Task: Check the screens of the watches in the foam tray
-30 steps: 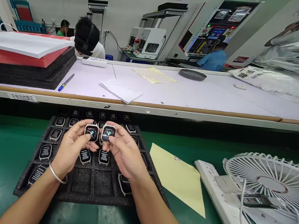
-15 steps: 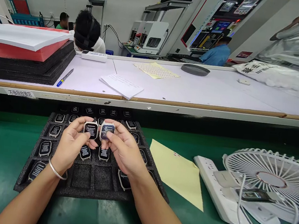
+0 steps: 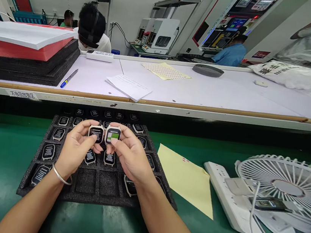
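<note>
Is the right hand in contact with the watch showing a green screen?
Touching. The head view shows the right hand pinching the green-screen watch by its case edges, beside the dark-screen watch held in the left hand.

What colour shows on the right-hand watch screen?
Green, a bright block across the watch screen in the right hand; head view shows it best.

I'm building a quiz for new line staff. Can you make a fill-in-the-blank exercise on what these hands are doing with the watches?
The watch in the right hand shows a ____ patch on its screen.
The left hand, bracelet on its ____, holds a second watch.
The foam tray under both hands is ____.
The yellow sheet lies to the tray's ____ side.
Missing: green; wrist; black; right.
</note>
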Available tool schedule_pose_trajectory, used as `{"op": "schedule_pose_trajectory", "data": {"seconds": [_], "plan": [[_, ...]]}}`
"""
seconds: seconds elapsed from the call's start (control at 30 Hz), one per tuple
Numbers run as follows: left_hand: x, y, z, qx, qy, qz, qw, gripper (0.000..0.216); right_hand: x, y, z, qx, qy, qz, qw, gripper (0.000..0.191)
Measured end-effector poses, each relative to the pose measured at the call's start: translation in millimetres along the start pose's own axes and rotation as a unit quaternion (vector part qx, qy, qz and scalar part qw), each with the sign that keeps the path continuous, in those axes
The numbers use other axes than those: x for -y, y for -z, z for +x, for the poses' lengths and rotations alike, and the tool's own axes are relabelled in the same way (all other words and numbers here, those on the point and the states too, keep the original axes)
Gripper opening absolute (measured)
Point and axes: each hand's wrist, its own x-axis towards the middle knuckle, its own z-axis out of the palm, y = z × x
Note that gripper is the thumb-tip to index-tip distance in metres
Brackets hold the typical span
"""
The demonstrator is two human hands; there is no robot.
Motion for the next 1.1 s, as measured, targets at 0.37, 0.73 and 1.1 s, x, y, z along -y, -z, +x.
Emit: {"op": "schedule_pose_trajectory", "data": {"seconds": [0.37, 0.73, 1.1], "plan": [[-0.8, -0.1, -2.3, 0.011, 0.014, -0.018, 1.000, 0.032, -1.2, -1.4, 1.0, -0.022, 0.013, 0.009, 1.000, 0.034], [-2.3, 0.6, -3.2, 0.024, 0.027, -0.047, 0.998, 0.027, -1.7, -0.6, 1.7, -0.035, 0.014, 0.027, 0.999, 0.030], [-3.9, -1.2, -4.1, 0.021, 0.016, -0.032, 0.999, 0.027, 0.1, -2.3, 0.4, -0.029, 0.025, 0.015, 0.999, 0.029]]}}
